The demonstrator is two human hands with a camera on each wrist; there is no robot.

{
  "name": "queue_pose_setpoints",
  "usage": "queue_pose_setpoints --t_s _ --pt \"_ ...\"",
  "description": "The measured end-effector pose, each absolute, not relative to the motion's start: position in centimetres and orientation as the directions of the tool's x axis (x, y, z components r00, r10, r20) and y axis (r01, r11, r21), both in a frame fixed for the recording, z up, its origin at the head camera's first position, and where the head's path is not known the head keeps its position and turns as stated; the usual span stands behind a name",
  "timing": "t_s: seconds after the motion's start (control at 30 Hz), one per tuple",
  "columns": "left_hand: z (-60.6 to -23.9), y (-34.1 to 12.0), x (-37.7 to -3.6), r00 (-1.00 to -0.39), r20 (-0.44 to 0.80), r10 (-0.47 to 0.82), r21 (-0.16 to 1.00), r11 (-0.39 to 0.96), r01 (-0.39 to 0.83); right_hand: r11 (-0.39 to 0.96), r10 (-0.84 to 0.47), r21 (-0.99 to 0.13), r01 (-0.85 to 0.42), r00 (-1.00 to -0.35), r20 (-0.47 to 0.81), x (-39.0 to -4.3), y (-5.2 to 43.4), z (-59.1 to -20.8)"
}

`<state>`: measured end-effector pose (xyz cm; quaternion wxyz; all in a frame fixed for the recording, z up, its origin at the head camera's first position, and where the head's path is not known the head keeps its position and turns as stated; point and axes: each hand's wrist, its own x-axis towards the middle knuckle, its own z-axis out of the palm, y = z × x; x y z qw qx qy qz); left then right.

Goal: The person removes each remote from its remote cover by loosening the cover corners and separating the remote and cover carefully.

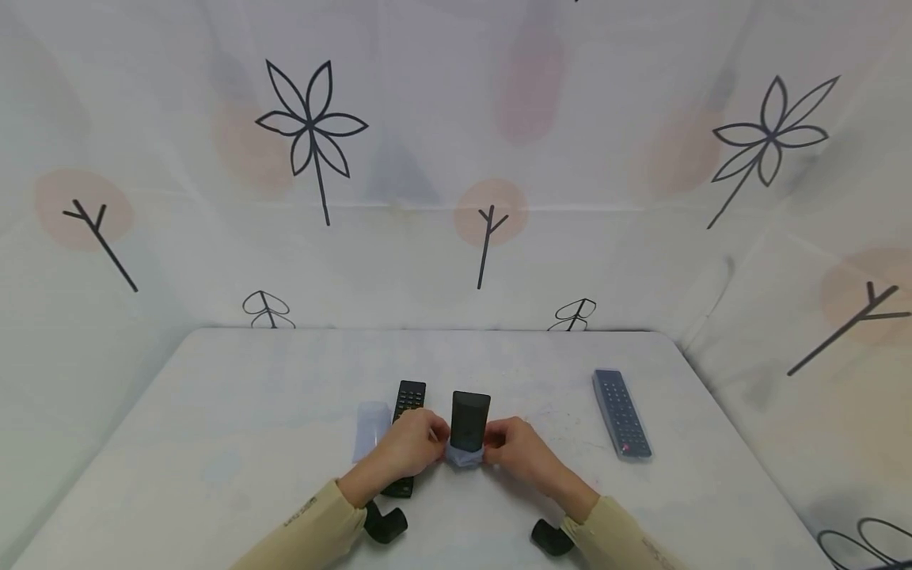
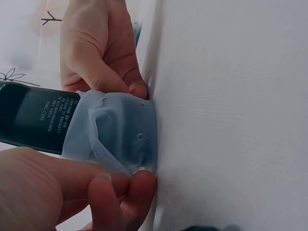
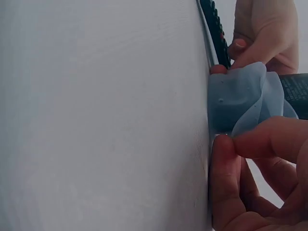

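Midway through working a translucent blue silicone cover (image 1: 465, 457) over the bottom end of a black remote control (image 1: 469, 421), by the look of it: remote standing upright on the white table (image 1: 214, 443) near its front edge, lower end already wrapped, upper body bare, printed back label showing in the left wrist view. Left hand (image 1: 412, 445) curled at the remote's left side, thumb and forefinger (image 2: 120, 185) pinching the cover's loose lower edge against the tabletop. Right hand (image 1: 514, 450) mirroring it on the other side, fingertips (image 3: 226, 149) pinching the opposite rim, where the silicone bunches into a fold. Next move probably calls for an even upward pull on both rims together, smoothing out that fold and keeping the remote from tipping; could snag at the corners if one side leads. Both forearms low over the table in beige sleeves, wrists turned inward, hands nearly meeting around the remote's base. Just behind the left hand, a second black remote (image 1: 409, 404) lying flat with another clear sleeve (image 1: 371, 427) beside it; well apart to the right, a third remote in a cover (image 1: 621, 413).
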<state>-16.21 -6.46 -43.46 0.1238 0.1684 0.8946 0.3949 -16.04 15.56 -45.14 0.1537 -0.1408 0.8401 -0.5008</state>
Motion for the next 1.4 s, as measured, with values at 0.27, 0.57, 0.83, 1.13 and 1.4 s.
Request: queue_pose_setpoints --t_s 0.27,0.57,0.83,1.13,1.4 --pt "-43.6 -6.5 -16.1 -0.92 -0.062 0.387 0.753 0.624 0.211 0.474 -0.336 -0.88 -0.027 -0.929 -0.153 -15.8 15.2 -44.9" --pt "-43.5 -6.2 -15.9 -0.923 -0.003 0.385 0.695 0.665 0.275 0.482 -0.296 -0.876 0.005 -0.94 -0.168 -15.6 14.9 -44.7" --pt "-43.4 -5.6 -15.9 -0.924 0.024 0.382 0.621 0.718 0.313 0.53 -0.302 -0.847 -0.028 -0.94 -0.158 -15.6 14.6 -44.5" --pt "-43.8 -6.5 -16.3 -0.899 0.056 0.435 0.667 0.653 0.358 0.512 -0.291 -0.859 -0.017 -0.944 -0.155 -15.8 14.5 -44.4" --pt "-43.0 -7.5 -16.2 -0.851 0.031 0.524 0.707 0.591 0.39 0.509 -0.25 -0.861 -0.005 -0.958 -0.142 -15.6 14.6 -44.4"
